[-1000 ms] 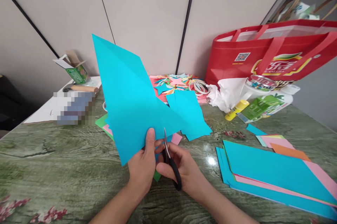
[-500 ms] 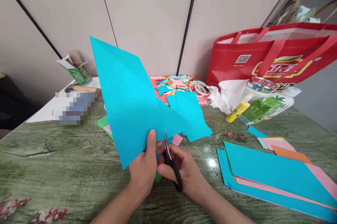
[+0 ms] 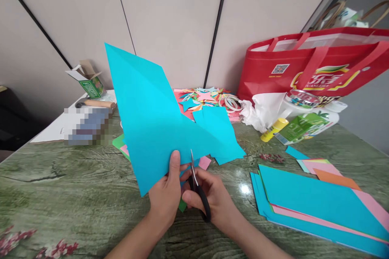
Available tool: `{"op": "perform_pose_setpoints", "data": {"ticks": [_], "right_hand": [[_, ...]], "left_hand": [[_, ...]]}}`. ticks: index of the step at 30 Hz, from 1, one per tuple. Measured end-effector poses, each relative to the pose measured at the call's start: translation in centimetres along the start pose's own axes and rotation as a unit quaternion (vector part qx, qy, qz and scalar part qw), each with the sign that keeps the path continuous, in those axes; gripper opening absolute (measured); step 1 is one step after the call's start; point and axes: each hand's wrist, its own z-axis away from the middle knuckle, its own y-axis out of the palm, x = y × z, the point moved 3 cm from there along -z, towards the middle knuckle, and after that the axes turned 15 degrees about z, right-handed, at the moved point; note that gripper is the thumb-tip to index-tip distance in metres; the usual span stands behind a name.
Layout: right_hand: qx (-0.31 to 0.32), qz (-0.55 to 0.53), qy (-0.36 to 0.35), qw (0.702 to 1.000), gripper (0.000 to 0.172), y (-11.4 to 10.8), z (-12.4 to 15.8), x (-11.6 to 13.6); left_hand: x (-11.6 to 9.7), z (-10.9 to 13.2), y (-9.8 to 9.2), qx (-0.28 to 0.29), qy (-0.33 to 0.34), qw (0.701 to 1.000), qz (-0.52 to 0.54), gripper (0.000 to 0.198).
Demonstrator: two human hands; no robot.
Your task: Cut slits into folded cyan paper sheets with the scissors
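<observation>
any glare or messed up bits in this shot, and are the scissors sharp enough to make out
Head view: a bright glare spot on the table, right of the hands; also in the head view, blocky pixelation over part of the white sheet at left; head view again, the scissors are clear enough to make out, black handle and metal blade.

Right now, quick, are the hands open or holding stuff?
Left hand: closed, holding bright blue paper.
Right hand: closed, holding black-handled scissors.
</observation>
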Motion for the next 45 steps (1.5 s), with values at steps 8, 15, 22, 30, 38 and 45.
{"op": "perform_pose_setpoints", "data": {"ticks": [8, 15, 22, 30, 38, 45], "right_hand": [[0.0, -0.002, 0.003, 1.0, 0.032, 0.07, -0.02, -0.35], [0.003, -0.002, 0.017, 1.0, 0.029, -0.03, 0.06, -0.92], [-0.005, 0.008, 0.01, 1.0, 0.038, -0.03, 0.12, -0.58], [-0.024, -0.006, 0.0, 1.0, 0.043, -0.36, -0.02, -0.38], [-0.028, 0.006, 0.001, 1.0, 0.047, -0.24, 0.03, -0.18], [-0.025, 0.008, 0.006, 1.0, 0.048, -0.2, 0.07, -0.47]], "left_hand": [[0.04, -0.02, -0.25, -0.007, -0.019, 0.999, -0.032, 0.039], [-0.27, 0.14, -0.25, -0.01, -0.03, 0.999, -0.028, 0.04], [-0.38, 0.15, -0.21, -0.002, 0.026, 0.999, -0.022, 0.034], [-0.03, 0.2, 0.29, 0.023, 0.019, 0.997, 0.067, 0.031], [-0.59, 0.37, 0.27, 0.028, 0.025, 0.998, 0.048, 0.031], [-0.34, 0.25, -0.22, 0.029, 0.037, 0.999, -0.015, 0.031]]}}
